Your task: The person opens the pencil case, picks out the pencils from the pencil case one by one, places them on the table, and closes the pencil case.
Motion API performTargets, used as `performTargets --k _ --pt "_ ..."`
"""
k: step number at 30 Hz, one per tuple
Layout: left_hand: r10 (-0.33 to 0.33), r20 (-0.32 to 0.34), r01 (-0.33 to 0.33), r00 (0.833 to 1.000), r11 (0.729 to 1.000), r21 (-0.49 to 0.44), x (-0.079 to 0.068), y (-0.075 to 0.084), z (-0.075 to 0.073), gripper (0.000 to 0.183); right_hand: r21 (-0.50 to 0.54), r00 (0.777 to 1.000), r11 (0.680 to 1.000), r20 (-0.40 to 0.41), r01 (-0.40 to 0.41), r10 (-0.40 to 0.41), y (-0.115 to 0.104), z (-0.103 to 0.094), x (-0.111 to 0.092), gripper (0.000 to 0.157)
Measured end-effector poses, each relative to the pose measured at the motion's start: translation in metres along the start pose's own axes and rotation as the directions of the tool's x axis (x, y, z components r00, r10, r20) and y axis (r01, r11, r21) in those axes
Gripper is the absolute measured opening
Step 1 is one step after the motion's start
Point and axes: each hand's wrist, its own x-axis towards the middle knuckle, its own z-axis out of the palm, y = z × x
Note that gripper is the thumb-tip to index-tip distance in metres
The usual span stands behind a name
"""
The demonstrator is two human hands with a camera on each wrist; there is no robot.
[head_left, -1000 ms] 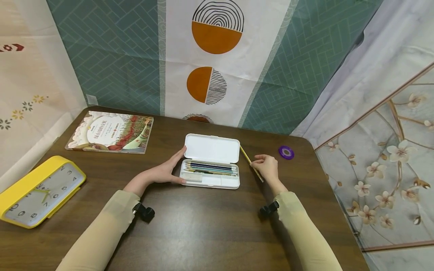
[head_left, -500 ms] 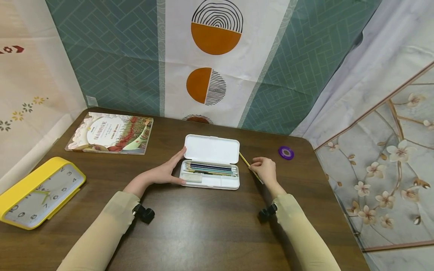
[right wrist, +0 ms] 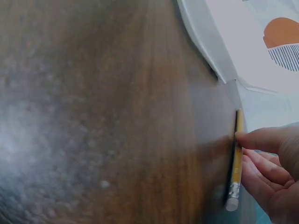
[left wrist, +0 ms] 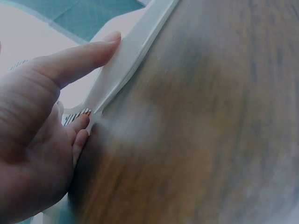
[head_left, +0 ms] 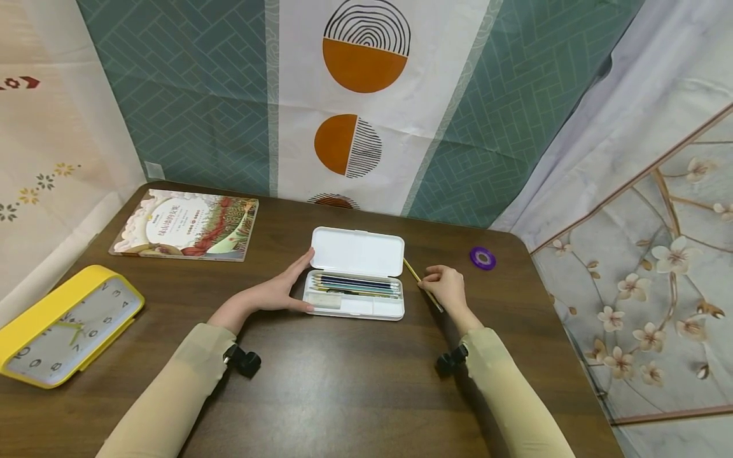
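Observation:
In the head view, a white pencil case (head_left: pixel 387 308) lies with its lid (head_left: pixel 357 252) folded back. Several pencils (head_left: pixel 356 284) fill its rear compartment, and a pale eraser (head_left: pixel 324 300) sits at the front left. My left hand (head_left: pixel 272 294) spreads along the case's left end, thumb at the front corner and fingertip at the lid's edge. Just right of the case, my right hand (head_left: pixel 448 287) pinches a yellow pencil (head_left: pixel 410 269) between thumb and fingers, low over the table. Its metal band and white eraser end (right wrist: pixel 231 204) point toward me in the right wrist view.
A purple ring-shaped object (head_left: pixel 483 258) lies right of my right hand. At the back left is an illustrated book (head_left: pixel 186 224), with a yellow clock (head_left: pixel 71 324) nearer on the left. Fabric (head_left: pixel 217 102) hangs behind the brown table (head_left: pixel 343 394).
My right hand has drawn the yellow pencil slightly toward me and left, so its far tip now sits lower beside the lid. The left hand and the case look unmoved.

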Motion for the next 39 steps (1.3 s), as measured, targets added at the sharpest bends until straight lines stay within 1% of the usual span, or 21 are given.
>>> performTargets --k 3,6,10,13,16,19,22,29,34,39 --pt "0.01 -0.003 -0.01 1.0 1.0 0.003 0.001 -0.001 0.0 0.121 -0.001 1.0 1.0 -0.004 0.002 -0.002 -0.002 -0.003 0.001 0.042" --pt "0.011 -0.005 -0.011 1.0 1.0 0.003 0.001 -0.003 0.001 0.12 0.015 0.999 1.0 -0.038 0.016 -0.015 -0.007 -0.009 0.002 0.042" --pt "0.012 -0.006 -0.012 1.0 1.0 -0.01 0.001 -0.004 0.001 0.121 0.065 0.994 0.995 -0.083 0.082 -0.076 -0.021 -0.014 0.004 0.038" --pt "0.013 -0.007 -0.013 1.0 1.0 -0.018 0.0 -0.003 0.001 0.121 0.099 0.986 0.984 -0.083 0.15 -0.142 -0.036 -0.014 0.002 0.035" --pt "0.01 -0.008 -0.01 1.0 1.0 -0.015 -0.001 -0.003 0.001 0.121 0.118 0.973 0.966 -0.058 0.23 -0.225 -0.051 -0.009 -0.001 0.033" --pt "0.011 -0.008 -0.011 1.0 1.0 -0.008 0.0 -0.002 0.0 0.12 0.112 0.948 0.942 -0.027 0.317 -0.316 -0.061 0.0 -0.003 0.032" --pt "0.012 -0.006 -0.012 1.0 1.0 -0.009 0.0 0.0 0.001 0.12 0.091 0.925 0.922 0.014 0.377 -0.379 -0.068 0.012 -0.004 0.032" --pt "0.009 -0.002 -0.009 1.0 1.0 -0.021 -0.001 0.002 0.002 0.12 0.048 0.906 0.913 0.11 0.405 -0.408 -0.073 0.036 -0.004 0.031" --pt "0.015 -0.003 -0.015 1.0 1.0 -0.024 -0.001 0.003 0.002 0.121 0.007 0.896 0.909 0.166 0.416 -0.412 -0.074 0.046 -0.004 0.029" --pt "0.012 -0.005 -0.012 1.0 1.0 -0.022 -0.001 0.001 0.001 0.121 -0.006 0.878 0.899 0.217 0.437 -0.426 -0.077 0.052 -0.005 0.031"
